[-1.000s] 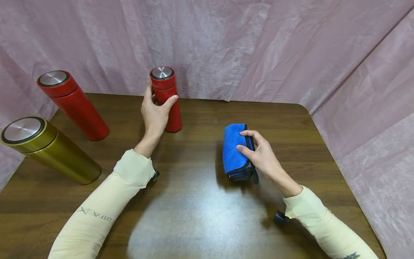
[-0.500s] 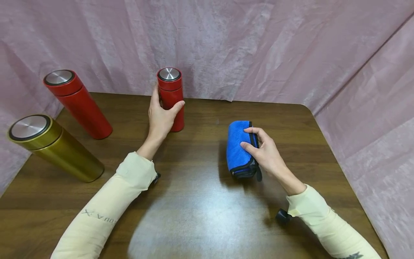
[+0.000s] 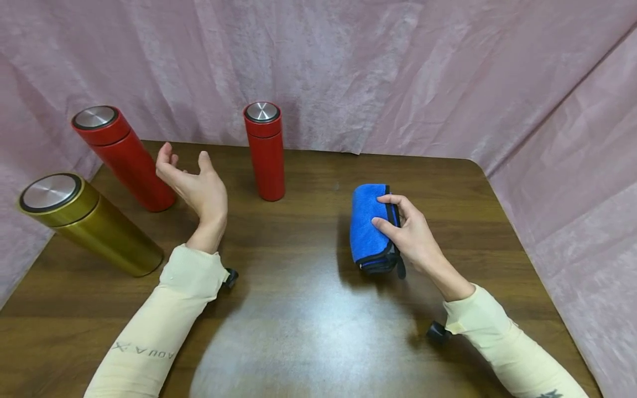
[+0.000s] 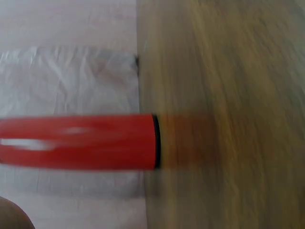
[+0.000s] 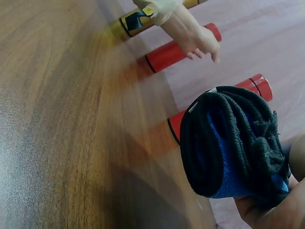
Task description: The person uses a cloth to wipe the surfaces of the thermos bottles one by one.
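Note:
My right hand (image 3: 415, 235) grips a folded blue cloth (image 3: 367, 226) with black edging, thumb and fingers pinching its right side. The right wrist view shows the cloth's rolled layers (image 5: 224, 143) end-on, held over the wooden table. My left hand (image 3: 196, 188) is raised with fingers spread and holds nothing, between two red thermos bottles. The slimmer red thermos (image 3: 266, 157) stands upright to its right, near the table's back edge. To its left stands the wider red thermos (image 3: 131, 163), partly overlapped by my fingertips in the head view. The left wrist view shows a red thermos (image 4: 81, 143), motion-blurred.
A gold thermos (image 3: 94, 226) with a steel lid stands at the left, in front of the wider red one. Behind the wooden table (image 3: 298, 276) hangs a pink curtain (image 3: 318, 72), which continues along the right side.
My left hand has let go of the slim red thermos and moved left, away from it. The thermos stays standing. My right hand keeps its hold on the blue cloth, nearly unmoved.

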A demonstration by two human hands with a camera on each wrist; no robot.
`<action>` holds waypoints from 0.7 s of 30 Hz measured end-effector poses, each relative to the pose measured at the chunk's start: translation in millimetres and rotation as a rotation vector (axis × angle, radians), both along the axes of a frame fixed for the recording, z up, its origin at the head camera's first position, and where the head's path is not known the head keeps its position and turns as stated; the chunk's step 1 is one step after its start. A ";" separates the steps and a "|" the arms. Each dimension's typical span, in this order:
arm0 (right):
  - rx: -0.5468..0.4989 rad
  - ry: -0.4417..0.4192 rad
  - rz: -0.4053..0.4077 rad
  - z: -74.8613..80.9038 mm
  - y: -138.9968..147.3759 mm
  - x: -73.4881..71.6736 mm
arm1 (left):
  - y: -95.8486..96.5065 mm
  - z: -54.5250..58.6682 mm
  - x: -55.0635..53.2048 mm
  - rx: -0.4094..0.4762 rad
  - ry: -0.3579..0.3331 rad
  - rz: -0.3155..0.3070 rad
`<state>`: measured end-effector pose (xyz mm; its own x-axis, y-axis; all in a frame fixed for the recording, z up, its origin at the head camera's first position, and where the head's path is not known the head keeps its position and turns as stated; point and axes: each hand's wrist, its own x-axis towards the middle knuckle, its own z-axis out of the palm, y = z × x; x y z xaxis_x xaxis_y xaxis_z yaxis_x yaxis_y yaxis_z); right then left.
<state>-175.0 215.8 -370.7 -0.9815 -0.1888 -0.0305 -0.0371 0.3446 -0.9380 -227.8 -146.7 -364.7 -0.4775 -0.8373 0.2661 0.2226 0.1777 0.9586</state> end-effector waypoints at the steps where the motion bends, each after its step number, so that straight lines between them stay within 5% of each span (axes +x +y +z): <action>1: 0.000 0.000 0.004 0.0 -0.2 -0.2 | -4.1 0.6 1.0 0.009 0.005 0.030; 6: -0.010 -0.005 0.027 1.7 -4.8 0.3 | -8.7 17.8 14.9 0.062 0.093 0.160; 12: -0.018 0.007 0.058 1.9 -15.4 0.5 | -14.0 31.5 27.8 0.093 0.162 0.227; 21: -0.032 0.015 0.063 1.6 -14.6 0.3 | -37.4 30.2 14.8 0.214 0.091 0.269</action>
<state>-174.6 201.3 -369.1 -0.9679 -0.2513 -0.0085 -0.0723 0.3106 -0.9478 -213.0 -184.1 -334.6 -0.2145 -0.9714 0.1019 0.2812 0.0385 0.9589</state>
